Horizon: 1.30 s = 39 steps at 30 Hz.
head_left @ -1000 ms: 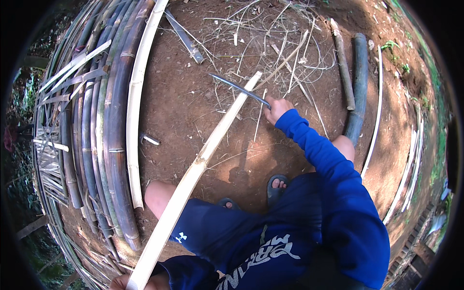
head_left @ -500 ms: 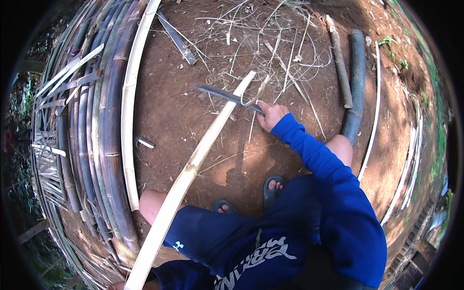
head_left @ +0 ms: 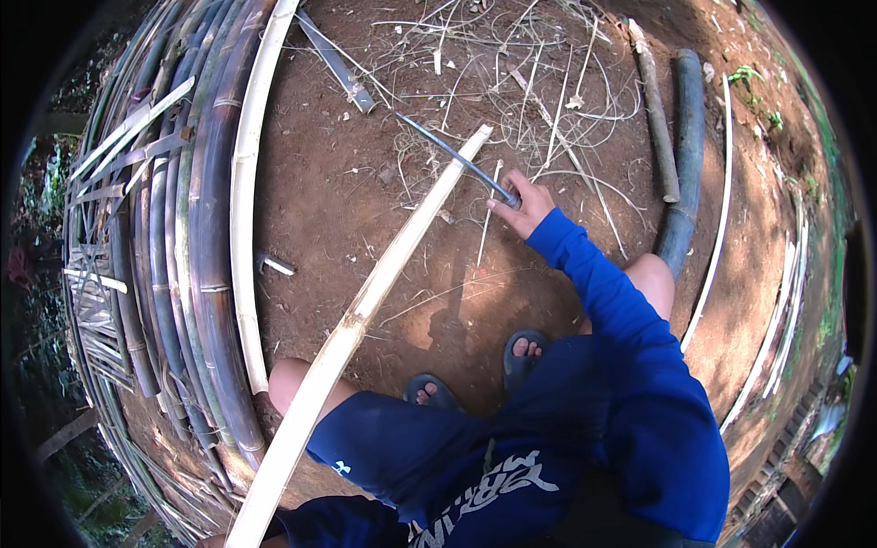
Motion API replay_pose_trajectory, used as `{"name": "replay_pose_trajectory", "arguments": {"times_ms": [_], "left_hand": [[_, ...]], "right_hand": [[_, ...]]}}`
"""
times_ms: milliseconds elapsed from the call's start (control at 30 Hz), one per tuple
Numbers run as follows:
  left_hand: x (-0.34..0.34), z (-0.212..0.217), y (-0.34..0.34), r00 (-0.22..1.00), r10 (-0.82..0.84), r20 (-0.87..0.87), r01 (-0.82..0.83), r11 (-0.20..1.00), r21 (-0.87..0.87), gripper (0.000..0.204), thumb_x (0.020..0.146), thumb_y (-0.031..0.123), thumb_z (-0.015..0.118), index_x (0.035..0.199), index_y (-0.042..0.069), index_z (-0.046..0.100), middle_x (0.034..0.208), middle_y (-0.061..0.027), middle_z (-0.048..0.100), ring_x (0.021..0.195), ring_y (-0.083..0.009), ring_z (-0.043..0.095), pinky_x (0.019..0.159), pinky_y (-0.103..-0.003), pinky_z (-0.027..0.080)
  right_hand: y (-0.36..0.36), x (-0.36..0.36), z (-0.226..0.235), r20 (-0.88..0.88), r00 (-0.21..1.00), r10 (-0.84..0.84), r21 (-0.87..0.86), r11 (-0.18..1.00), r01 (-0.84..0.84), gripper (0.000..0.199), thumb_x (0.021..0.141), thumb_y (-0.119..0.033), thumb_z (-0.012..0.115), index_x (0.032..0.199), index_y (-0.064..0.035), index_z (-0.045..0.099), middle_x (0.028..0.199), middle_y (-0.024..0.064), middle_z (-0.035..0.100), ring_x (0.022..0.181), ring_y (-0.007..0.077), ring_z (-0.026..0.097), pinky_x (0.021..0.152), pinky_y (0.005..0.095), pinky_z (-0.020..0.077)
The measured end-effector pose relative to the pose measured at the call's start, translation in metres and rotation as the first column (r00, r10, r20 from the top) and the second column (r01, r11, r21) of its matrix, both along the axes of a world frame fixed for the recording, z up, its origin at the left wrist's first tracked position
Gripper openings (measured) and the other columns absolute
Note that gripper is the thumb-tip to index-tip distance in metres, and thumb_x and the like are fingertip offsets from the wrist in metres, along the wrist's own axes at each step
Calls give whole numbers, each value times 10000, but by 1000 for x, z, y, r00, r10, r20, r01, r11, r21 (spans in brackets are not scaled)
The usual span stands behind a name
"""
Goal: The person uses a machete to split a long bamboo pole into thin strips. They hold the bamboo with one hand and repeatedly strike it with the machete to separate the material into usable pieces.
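A long pale split bamboo strip [head_left: 340, 345] runs slantwise from the lower left edge, across my left thigh, to a far end in front of me. My left hand [head_left: 211, 542], mostly cut off by the lower edge, grips its near end. My right hand [head_left: 527, 205] is closed around the handle of a knife [head_left: 445, 146]. The long, narrow blade lies across the strip close to its far end and points up and left. From this angle the blade appears thin, nearly edge-on. Whether it touches the strip, I cannot tell.
Dark bamboo poles [head_left: 216, 301] are stacked at the left, with a long split piece [head_left: 244, 183] alongside. A flat blade-like tool [head_left: 338, 64] lies on the dirt ahead. Thin shavings [head_left: 548, 100] litter the ground. Two thick poles [head_left: 687, 155] and pale strips [head_left: 717, 219] lie right.
My right hand has shifted slightly right, and the knife has turned from showing its flat side to nearly edge-on. The curled shaving beside the blade is no longer there.
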<state>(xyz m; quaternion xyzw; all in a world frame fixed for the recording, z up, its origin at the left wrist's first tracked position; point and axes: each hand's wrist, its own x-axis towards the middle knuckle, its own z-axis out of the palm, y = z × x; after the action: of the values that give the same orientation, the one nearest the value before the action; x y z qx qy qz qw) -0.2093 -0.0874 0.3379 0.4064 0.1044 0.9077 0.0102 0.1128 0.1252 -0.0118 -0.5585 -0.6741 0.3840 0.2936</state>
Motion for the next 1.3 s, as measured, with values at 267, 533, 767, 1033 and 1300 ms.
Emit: {"name": "replay_pose_trajectory", "arguments": {"times_ms": [267,533,767,1033,1300], "left_hand": [[-2,-5,-5,998,35,-49,-38,998,-49,296,993,295,402,762,123,470,479,88,284,356,-10,303,401,-151,335],[12,0,-7,997,42,-61,-43,999,-27,271,985,223,379,746,112,441,452,90,280,339,-11,287,389,-145,318],[-3,-1,-18,989,97,-108,-116,976,-182,262,987,237,404,767,105,458,452,94,281,341,-10,291,390,-149,318],[5,-3,-15,988,135,-70,-144,978,-151,383,1006,381,389,797,76,489,472,88,295,351,-1,308,384,-145,315],[1,-4,-18,980,194,-51,-200,964,-173,412,998,421,376,775,90,480,448,93,292,333,-11,303,385,-154,321]], "right_hand": [[36,1,-29,-249,878,-408,-627,759,175,340,956,-395,514,1050,-72,564,589,45,518,438,139,492,421,305,416],[22,-3,-31,-201,864,-462,-674,705,221,405,946,-469,503,1092,-101,588,550,38,475,398,139,446,388,308,362],[26,-15,-3,-158,940,-301,-559,813,167,383,967,-457,468,970,-94,589,502,10,437,374,112,414,356,278,314],[11,-23,3,-217,904,-367,-608,776,169,416,957,-449,497,1158,-99,597,516,-1,425,374,104,396,357,270,312],[-24,-63,60,-217,948,-231,-572,817,68,376,957,-441,505,1069,-97,610,513,-10,428,386,88,404,361,254,315]]}}
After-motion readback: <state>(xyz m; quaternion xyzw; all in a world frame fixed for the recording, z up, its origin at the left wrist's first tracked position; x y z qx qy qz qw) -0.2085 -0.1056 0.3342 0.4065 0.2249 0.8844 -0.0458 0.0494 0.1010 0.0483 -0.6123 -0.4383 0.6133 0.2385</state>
